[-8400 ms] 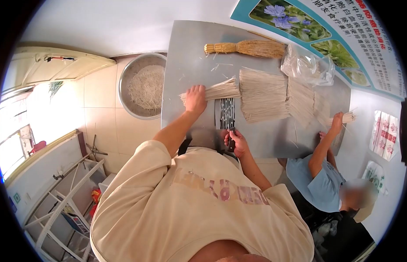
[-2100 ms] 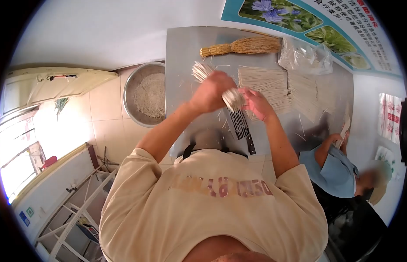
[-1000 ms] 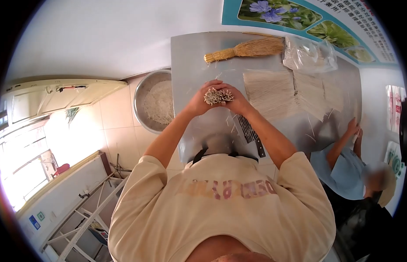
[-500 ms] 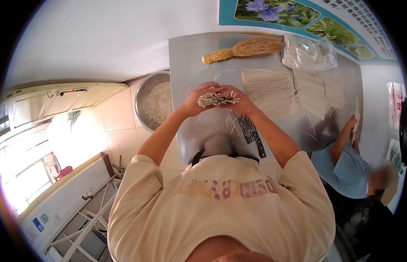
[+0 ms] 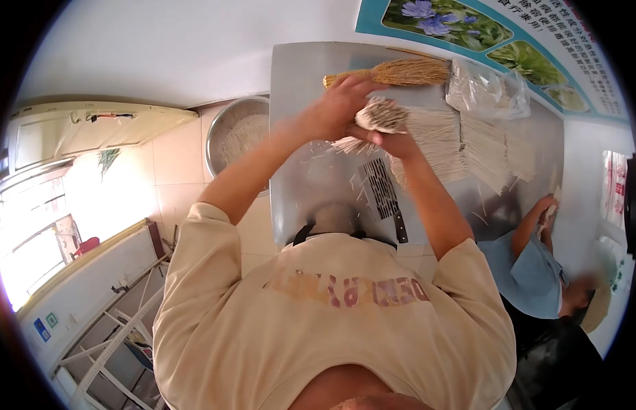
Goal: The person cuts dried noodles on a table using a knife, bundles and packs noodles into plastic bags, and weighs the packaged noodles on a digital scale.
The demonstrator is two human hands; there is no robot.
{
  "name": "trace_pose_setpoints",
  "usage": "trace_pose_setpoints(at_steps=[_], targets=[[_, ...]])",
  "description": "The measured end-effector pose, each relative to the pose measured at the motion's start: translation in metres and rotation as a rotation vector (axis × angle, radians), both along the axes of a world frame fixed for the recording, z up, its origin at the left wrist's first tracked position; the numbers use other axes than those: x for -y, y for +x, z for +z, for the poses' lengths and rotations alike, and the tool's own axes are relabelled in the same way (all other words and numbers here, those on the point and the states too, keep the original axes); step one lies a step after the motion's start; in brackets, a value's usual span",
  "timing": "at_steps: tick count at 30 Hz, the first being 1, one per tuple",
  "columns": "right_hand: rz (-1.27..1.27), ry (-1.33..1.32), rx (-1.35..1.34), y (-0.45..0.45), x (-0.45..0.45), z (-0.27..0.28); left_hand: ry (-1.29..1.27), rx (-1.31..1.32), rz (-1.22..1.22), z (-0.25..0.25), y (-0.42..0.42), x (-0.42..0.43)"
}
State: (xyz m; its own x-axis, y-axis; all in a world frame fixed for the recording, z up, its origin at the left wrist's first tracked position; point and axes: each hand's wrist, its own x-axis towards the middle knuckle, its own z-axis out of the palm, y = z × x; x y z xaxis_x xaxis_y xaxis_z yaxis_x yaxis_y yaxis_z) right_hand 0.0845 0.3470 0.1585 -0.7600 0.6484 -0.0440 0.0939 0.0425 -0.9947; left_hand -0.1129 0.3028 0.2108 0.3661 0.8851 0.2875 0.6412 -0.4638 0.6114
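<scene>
A bundle of thin pale sticks that look like dried noodles (image 5: 381, 115) is gripped in my right hand (image 5: 400, 143), cut ends facing up. More strands poke out below the bundle on the left. My left hand (image 5: 340, 106), blurred by motion, is just left of the bundle, its fingers stretched out and apart; whether it touches the strands I cannot tell. Below the hands, a perforated cleaver (image 5: 381, 188) with a black handle lies on the metal table (image 5: 297, 198), loose bits of strand around it.
Flat stacks of strands (image 5: 482, 147) lie to the right. A straw broom (image 5: 413, 72) and a clear plastic bag (image 5: 492, 89) are at the back. A metal basin (image 5: 215, 154) with strands stands left of the table. Another person in a blue top (image 5: 519, 263) works at the right.
The bundle has moved right and slightly away from me with my right hand. My left hand, earlier closed around the bundle's left side, has come off it and moved up.
</scene>
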Motion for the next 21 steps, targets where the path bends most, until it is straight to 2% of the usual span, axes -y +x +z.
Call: trace_pose_setpoints(at_steps=[2,5,6,8,10,11,12,13,14,15,16,18,19,21], targets=[[0.055,0.251,0.071,-0.005,-0.001,0.078,0.141,-0.155,-0.019,0.050,0.002,-0.014],[-0.144,0.008,-0.229,-0.005,-0.004,0.093,0.254,-0.082,-0.053,0.102,0.005,-0.034],[-0.186,-0.058,-0.336,-0.006,-0.005,0.098,0.266,-0.083,-0.050,0.098,0.007,-0.039],[-0.202,-0.396,-0.370,-0.016,-0.023,0.093,-0.020,0.253,0.137,0.073,0.010,-0.049],[-0.225,-0.413,-0.411,-0.017,-0.027,0.080,-0.544,0.479,0.166,0.017,0.003,-0.042],[-0.298,-0.508,-0.413,-0.012,-0.031,0.067,-0.550,0.429,0.229,-0.015,-0.001,-0.041],[-0.378,-0.614,-0.407,-0.006,-0.031,0.054,-0.632,0.408,0.221,0.018,0.012,-0.008],[-0.425,-0.608,-0.319,-0.007,-0.028,0.045,-0.701,0.654,0.108,-0.014,0.023,0.003],[-0.472,-0.675,-0.259,-0.008,-0.028,0.033,-0.863,0.583,0.129,-0.025,0.031,0.016],[-0.470,-0.690,-0.277,-0.007,-0.024,0.027,-0.868,0.588,0.188,-0.018,0.045,0.036],[-0.467,-0.707,-0.292,-0.007,-0.020,0.021,-0.825,0.474,0.203,-0.026,0.056,0.045],[-0.491,-0.765,-0.271,-0.007,-0.017,-0.002,-0.741,0.252,0.392,-0.043,0.083,0.062],[-0.511,-0.828,-0.253,-0.009,-0.015,0.000,-0.730,0.250,0.386,-0.049,0.089,0.064],[-0.540,-0.850,-0.244,-0.009,-0.009,0.007,-0.706,0.216,0.579,-0.050,0.097,0.067]])
